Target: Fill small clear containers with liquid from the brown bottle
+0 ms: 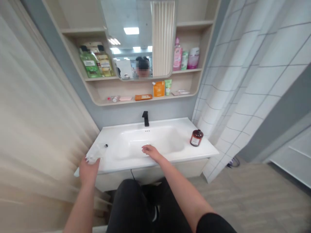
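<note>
Clear plastic (94,156) lies beyond the nearer left hand (88,170), between its parted thumb and fingers, grip unclear; the empty right hand (152,151), loosely curled, overhangs the basin (173,140).

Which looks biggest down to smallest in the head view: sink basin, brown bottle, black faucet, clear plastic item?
1. Sink basin
2. Brown bottle and clear plastic item, unranked: the left hand partly covers the plastic
3. Black faucet

Right fingers (146,149) point leftward, loosely bent; left fingers (97,162) seem half-curled.
</note>
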### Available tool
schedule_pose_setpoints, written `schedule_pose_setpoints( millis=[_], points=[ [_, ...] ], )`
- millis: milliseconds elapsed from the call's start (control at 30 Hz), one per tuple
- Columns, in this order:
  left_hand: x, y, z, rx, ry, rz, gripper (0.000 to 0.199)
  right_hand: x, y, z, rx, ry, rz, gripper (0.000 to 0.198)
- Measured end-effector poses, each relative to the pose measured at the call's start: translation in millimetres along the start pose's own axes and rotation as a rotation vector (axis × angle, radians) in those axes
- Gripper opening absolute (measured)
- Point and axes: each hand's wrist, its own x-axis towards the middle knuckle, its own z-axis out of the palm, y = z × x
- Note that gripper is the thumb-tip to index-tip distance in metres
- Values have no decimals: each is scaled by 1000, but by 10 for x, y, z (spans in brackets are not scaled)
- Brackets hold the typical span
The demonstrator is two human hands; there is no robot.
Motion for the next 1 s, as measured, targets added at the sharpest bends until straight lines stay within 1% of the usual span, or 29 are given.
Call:
schedule_pose_setpoints(
  millis=[67, 133, 200, 233, 267, 300, 333, 400, 433, 500, 600, 700, 767, 833, 867, 933, 1000],
  points=[
    [-55, 42, -34, -1, 60, 17, 88, -2, 3, -2, -19, 6, -4, 42],
    [-159, 120, -87, 19, 178, 85, 94, -7, -4, -4, -44, 6, -12, 40],
    [-284, 248, -118, 31, 286, 216, 87, -13, -20, -6, -64, -4, -23, 39],
    [-345, 335, -108, 22, 304, 300, 79, -16, -30, -5, -73, -7, -27, 38],
    [-401, 436, -74, 4, 286, 392, 69, -19, -42, -4, -85, -5, -29, 36],
    [-449, 552, -14, -17, 234, 486, 58, -23, -55, -2, -100, -2, -29, 35],
    [-490, 676, 73, -38, 148, 580, 48, -28, -69, 0, -118, 3, -28, 33],
    [-551, 933, 308, -47, -110, 746, 34, -40, -100, 0, -163, 14, -28, 28],
    [-575, 1052, 444, -27, -235, 790, 32, -47, -116, -2, -189, 18, -31, 27],
    [-617, 1243, 709, 36, -394, 779, 36, -61, -151, -3, -246, 24, -43, 25],
    [-670, 1386, 991, 165, -578, 671, 42, -78, -218, 17, -347, 21, -58, 25],
    [-692, 1406, 1082, 250, -732, 604, 46, -129, -321, 52, -458, 18, -53, 24],
    [-683, 1395, 1074, 257, -771, 580, 48, -231, -403, 20, -511, 73, -80, 23],
    [-665, 1383, 1053, 249, -776, 557, 48, -416, -480, -124, -533, 200, -131, 25],
    [-655, 1379, 1045, 247, -777, 547, 48, -537, -511, -250, -534, 278, -151, 27],
    [-638, 1375, 1042, 244, -781, 538, 47, -815, -552, -607, -567, 499, -171, 28],
    [-627, 1375, 1053, 240, -792, 531, 47, -1097, -565, -1066, -637, 780, -168, 32]
  ],
)
